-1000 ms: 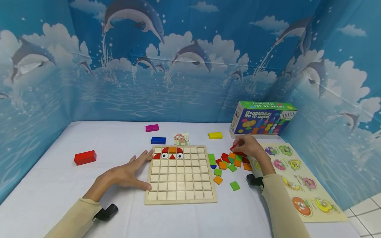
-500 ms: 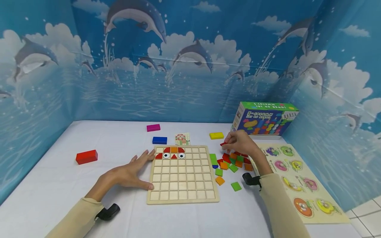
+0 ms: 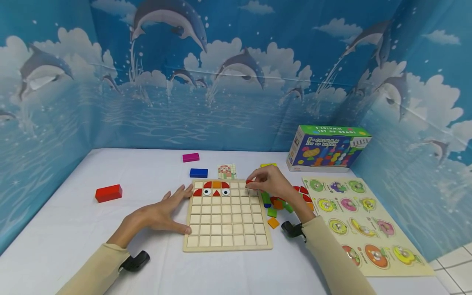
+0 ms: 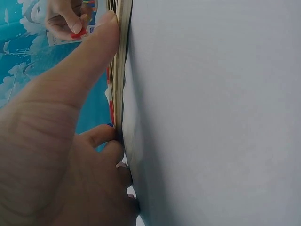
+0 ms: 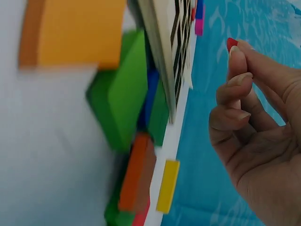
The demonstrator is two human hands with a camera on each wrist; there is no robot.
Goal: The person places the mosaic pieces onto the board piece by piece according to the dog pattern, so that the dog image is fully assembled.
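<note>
My right hand (image 3: 272, 181) pinches a small red piece (image 5: 232, 44), likely light, stiff, best held edgewise; my spread left hand (image 3: 159, 214) touches the pale wooden gridboard (image 3: 228, 248) at nine o'clock

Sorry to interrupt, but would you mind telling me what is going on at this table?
A person's right hand pinches a small red piece over the far right corner of a gridded wooden board, while the left hand touches its left edge. Red, orange and eye-marked pieces sit in its two far rows; the nearer rows are bare. Loose coloured tiles lie to its right, and a picture card lies just beyond it.
</note>
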